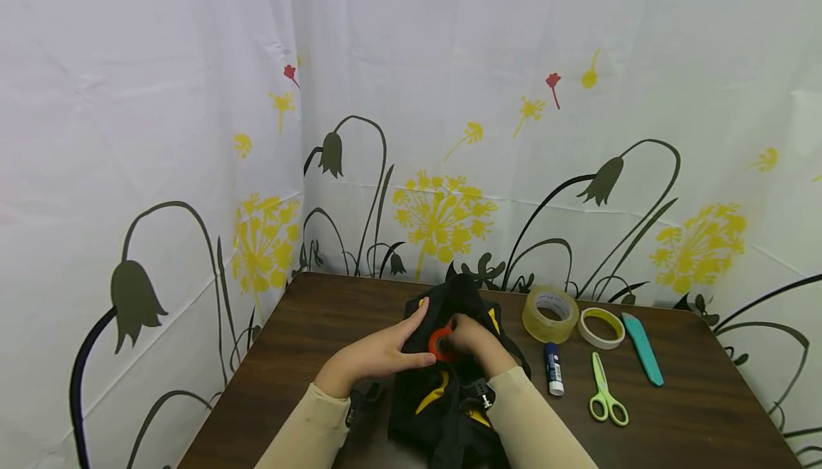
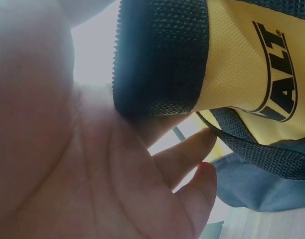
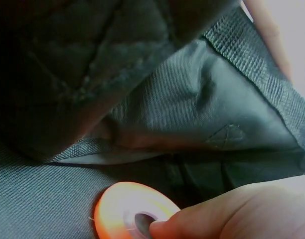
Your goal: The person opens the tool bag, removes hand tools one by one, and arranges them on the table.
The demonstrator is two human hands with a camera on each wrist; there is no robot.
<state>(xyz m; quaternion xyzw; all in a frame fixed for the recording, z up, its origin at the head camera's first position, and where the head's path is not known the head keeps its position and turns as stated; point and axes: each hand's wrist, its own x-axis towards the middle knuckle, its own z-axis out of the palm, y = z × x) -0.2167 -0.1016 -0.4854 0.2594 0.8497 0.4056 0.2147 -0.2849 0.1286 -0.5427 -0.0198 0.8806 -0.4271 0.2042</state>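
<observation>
A black and yellow tool bag [image 1: 417,412] stands on the table with its top gaping. My left hand [image 1: 379,351] holds the bag's left rim; in the left wrist view the zip-edged rim [image 2: 160,55] lies against the palm, fingers bent along the outside. At the bag's mouth my right hand [image 1: 475,340] grips an orange roll of tape [image 1: 439,344]. The right wrist view shows the thumb at the hole of the orange roll [image 3: 117,204], with the dark lining [image 3: 192,94] around it. The bag's depth is hidden.
Right of the bag lie a wide clear tape roll [image 1: 546,326], a narrower tape roll [image 1: 592,341], a teal cutter [image 1: 642,351], a glue stick [image 1: 554,369] and green scissors [image 1: 602,390]. A flower-print curtain [image 1: 449,62] hangs behind the brown table [image 1: 289,355].
</observation>
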